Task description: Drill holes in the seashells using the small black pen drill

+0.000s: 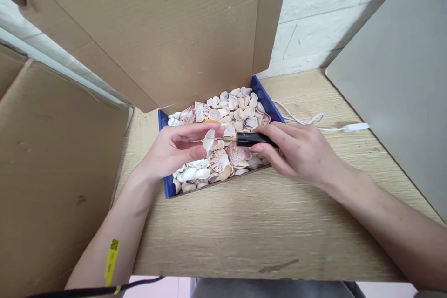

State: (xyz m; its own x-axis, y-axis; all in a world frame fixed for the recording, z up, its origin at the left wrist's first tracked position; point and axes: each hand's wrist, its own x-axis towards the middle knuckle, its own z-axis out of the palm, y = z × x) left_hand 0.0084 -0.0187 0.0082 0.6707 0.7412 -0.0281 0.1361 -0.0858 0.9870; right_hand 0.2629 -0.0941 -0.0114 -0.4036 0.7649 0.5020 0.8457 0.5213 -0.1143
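Between the thumb and fingers of my left hand [174, 148] is a white seashell [208, 141], held edge-on over the box. My right hand [295, 149] grips a small black handheld drill [253, 139] with a brass chuck and a thin bit. The bit points left, and its tip is at the shell; whether it has gone into the shell I cannot tell. Beneath both hands lies a shallow blue-sided box [170, 187] filled with many shells, among them a reddish striped scallop shell [219, 160] and a larger pinkish one [239, 152].
A tall cardboard flap [157, 23] rises behind the box, and a cardboard box [59, 167] stands at left. A white cable [307, 121] with a connector lies on the wooden table [223, 233]. A grey panel [394, 79] leans at right; a dark cord [139, 282] crosses the front edge.
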